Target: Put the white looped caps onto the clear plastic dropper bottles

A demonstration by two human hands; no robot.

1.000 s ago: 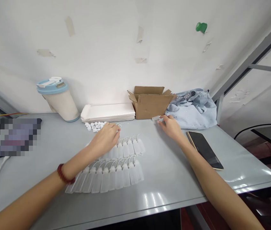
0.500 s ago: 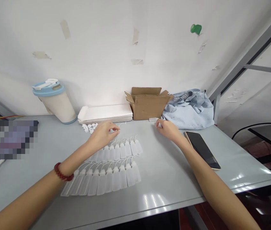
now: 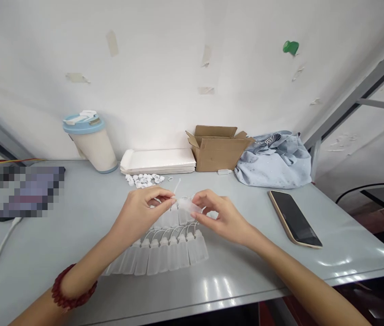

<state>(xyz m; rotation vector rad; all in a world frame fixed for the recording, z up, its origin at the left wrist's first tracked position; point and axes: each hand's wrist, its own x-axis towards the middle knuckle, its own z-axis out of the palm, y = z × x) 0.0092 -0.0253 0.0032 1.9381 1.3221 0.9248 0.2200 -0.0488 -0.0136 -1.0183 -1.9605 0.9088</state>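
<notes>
At mid-frame, a white strip (image 3: 177, 185) is pinched by the left hand (image 3: 143, 207), a clear bottle (image 3: 189, 206) by the right hand (image 3: 225, 216). If held loosely, the bottle might be dropped and the bottle row (image 3: 159, 259) below knocked.

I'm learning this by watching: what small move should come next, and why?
Probably bring the white strip in the left hand to the translucent bottle in the right hand: they are close together, though contact is unclear, and the front-row bottles carry similar strips at their necks.
</notes>
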